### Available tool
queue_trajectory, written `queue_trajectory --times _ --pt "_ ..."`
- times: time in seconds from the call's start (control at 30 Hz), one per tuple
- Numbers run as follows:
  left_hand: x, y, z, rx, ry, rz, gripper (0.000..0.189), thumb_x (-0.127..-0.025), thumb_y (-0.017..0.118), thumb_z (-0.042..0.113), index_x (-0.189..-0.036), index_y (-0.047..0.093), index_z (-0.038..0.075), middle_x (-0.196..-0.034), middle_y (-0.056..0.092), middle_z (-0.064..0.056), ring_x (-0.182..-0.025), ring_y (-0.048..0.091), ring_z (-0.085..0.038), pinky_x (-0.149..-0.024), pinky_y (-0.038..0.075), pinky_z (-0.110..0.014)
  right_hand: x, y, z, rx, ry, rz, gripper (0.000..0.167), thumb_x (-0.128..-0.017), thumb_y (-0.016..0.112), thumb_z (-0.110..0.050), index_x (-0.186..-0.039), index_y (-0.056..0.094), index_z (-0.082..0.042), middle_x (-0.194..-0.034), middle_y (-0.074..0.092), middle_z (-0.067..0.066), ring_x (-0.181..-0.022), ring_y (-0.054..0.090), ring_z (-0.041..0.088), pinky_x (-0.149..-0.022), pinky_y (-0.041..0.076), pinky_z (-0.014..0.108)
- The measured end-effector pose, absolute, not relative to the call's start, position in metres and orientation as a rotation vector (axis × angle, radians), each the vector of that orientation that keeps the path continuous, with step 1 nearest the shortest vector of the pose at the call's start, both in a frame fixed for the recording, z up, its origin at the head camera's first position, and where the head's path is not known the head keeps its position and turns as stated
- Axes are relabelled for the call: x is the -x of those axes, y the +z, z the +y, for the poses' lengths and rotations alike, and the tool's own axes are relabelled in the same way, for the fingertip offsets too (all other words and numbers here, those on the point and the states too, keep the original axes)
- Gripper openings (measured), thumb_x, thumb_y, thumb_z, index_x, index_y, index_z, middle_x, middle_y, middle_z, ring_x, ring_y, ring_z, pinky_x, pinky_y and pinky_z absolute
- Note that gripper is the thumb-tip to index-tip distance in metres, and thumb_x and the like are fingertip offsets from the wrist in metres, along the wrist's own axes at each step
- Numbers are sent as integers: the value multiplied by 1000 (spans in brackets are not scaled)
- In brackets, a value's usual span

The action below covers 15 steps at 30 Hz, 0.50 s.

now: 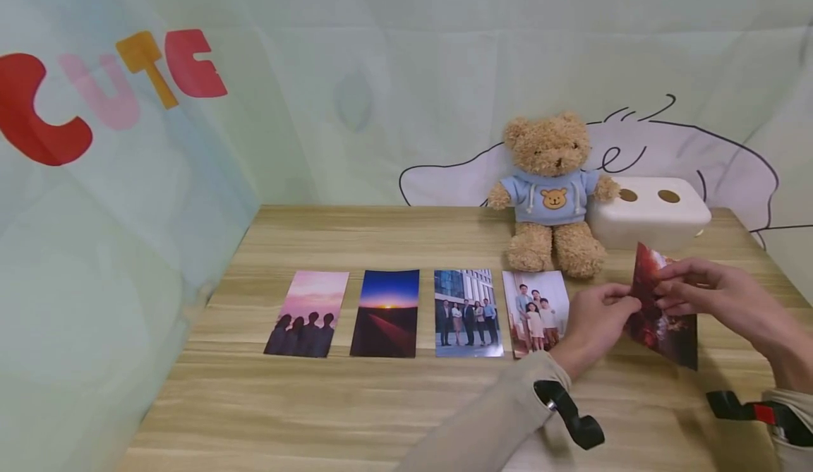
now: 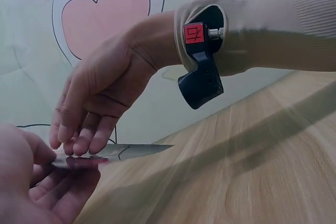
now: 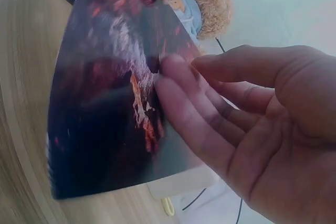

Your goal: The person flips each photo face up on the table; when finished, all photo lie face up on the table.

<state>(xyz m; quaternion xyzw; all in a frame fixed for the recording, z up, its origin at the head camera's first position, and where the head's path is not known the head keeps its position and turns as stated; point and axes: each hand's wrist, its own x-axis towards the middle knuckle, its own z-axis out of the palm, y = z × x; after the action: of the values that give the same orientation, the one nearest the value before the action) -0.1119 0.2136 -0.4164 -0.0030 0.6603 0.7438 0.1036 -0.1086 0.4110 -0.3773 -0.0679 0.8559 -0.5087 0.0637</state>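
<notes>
My left hand (image 1: pixel 597 324) pinches the edge of a photo print (image 1: pixel 663 338) between thumb and fingers, holding it tilted above the right side of the table. The print is dark red and black with white and orange streaks, slightly bowed. In the right wrist view, the fingertips of my right hand (image 3: pixel 299 124) touch its face, fingers nearly straight, the thumb near the print's edge. Seen from the left wrist, the print (image 2: pixel 142 151) appears almost edge-on. Beside my left hand lies a family photo (image 1: pixel 536 310), its lower right corner hidden by that hand.
In a row lie a silhouette photo (image 1: pixel 308 313), a sunset photo (image 1: pixel 384 313) and an office-group photo (image 1: pixel 468 313). Behind them sit a teddy bear (image 1: pixel 551 193) in blue and a white box (image 1: pixel 654 211). A printed cloth (image 1: pixel 368 105) hangs behind the wooden table (image 1: pixel 305 415).
</notes>
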Motion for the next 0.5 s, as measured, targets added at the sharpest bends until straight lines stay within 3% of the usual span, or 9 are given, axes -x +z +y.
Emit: queue_trajectory --times 0.2,0.3,0.43,0.5 --pt "113 -418 212 50 2231 1869 21 -85 80 -8 -97 80 9 -76 71 3 -62 63 -3 -58 56 -20 108 -378 414 141 -1404 2731 17 -105 63 2 -119 65 11 -97 74 -11 -82 71 5 -67 60 26" --pt "113 -418 213 69 2276 1814 31 -84 81 -13 -98 74 15 -77 68 7 -63 66 -7 -58 58 -24 109 -380 417 126 -1282 2809 26 -105 63 1 -124 60 18 -102 75 -1 -82 67 2 -67 60 26" --pt "114 -419 213 70 2306 1819 44 -82 82 -16 -102 69 21 -80 66 10 -64 66 -9 -57 59 -25 110 -383 423 43 -1155 2847 35 -107 64 -8 -130 57 18 -111 72 21 -82 65 0 -68 59 27" --pt "114 -419 212 55 2306 1823 46 -81 82 -18 -103 69 21 -82 65 10 -65 66 -8 -56 59 -25 111 -385 426 1 -1115 2846 38 -108 64 -12 -131 57 17 -113 71 25 -82 64 0 -68 57 25"
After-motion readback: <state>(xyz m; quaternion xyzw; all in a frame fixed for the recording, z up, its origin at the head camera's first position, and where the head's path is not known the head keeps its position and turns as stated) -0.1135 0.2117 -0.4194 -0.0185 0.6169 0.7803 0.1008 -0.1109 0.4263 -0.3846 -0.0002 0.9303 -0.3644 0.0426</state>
